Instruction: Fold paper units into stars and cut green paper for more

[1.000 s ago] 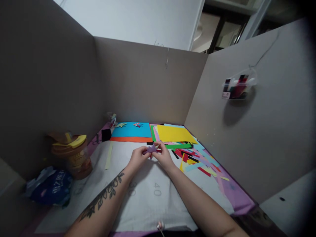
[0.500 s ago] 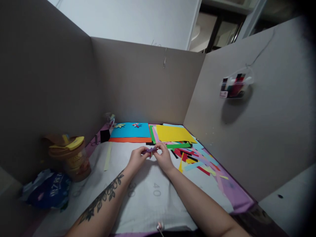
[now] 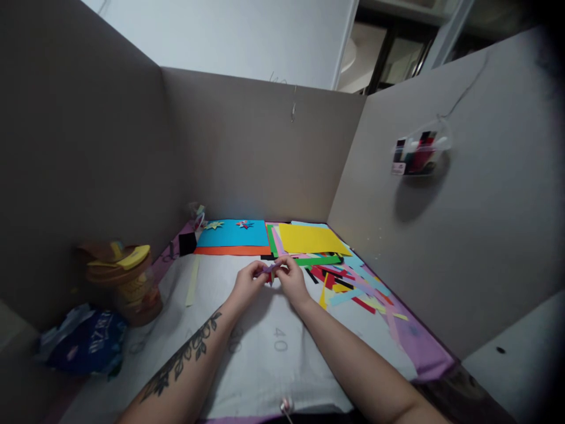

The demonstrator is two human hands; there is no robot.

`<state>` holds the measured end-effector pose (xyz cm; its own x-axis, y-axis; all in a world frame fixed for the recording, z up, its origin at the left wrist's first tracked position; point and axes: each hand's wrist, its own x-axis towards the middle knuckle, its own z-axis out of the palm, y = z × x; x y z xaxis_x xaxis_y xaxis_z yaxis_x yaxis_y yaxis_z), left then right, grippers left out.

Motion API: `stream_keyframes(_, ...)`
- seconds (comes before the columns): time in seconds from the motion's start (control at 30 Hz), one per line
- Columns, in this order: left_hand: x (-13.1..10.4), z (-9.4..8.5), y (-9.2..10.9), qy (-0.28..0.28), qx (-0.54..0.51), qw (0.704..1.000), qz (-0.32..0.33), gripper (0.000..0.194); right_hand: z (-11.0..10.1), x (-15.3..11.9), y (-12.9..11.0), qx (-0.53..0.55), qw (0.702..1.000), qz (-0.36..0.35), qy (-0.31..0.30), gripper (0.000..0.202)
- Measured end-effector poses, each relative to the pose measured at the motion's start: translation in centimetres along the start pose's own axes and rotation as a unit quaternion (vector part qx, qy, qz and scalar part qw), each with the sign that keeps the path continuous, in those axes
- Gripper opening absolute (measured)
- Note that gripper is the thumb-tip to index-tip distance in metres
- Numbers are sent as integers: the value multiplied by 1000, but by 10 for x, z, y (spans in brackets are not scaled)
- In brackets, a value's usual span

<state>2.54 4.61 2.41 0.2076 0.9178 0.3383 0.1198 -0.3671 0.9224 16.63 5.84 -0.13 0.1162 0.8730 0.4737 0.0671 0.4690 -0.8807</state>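
Between my fingertips is a small folded paper piece (image 3: 270,272) in purple with some red and pale green. My left hand (image 3: 247,281) pinches its left side, and my right hand (image 3: 291,278) pinches its right side. Both hands hold it just above the white cloth (image 3: 265,365); the fingers partly cover its shape. Beyond them, a yellow paper star (image 3: 214,225) and a red, white and blue paper star (image 3: 245,224) lie on a blue paper sheet (image 3: 233,237).
Yellow sheets (image 3: 311,238) lie at the back right, with many loose paper strips (image 3: 344,285) in front. A pale strip (image 3: 192,281) lies left of my hands. At far left stand a brown-lidded tub (image 3: 139,294) and a blue packet (image 3: 86,341). Grey panels (image 3: 265,147) enclose the table.
My hands stay nearly in place. The folded paper has turned slightly between the fingers, and more red shows beneath it now.
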Motion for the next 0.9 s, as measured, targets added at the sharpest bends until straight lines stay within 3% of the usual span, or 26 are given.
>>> stream_keyframes(0.1, -1, 0, 3, 6, -6, 1000, 8, 7, -1, 1, -1, 35, 999, -5, -3, 9)
stream_keyframes(0.27, 0, 0, 2, 25, -15, 999, 20, 6, -6, 2, -4, -8, 995, -101, -2, 7)
stream_keyframes(0.4, 1, -1, 0, 28, -23, 999, 20, 6, -8, 3, -6, -22, 991, -129, -6, 8)
stream_keyframes(0.9, -1, 3, 3, 19, -67, 998, -12, 8, -4, -1, -8, -27, 993, -115, 25, 9)
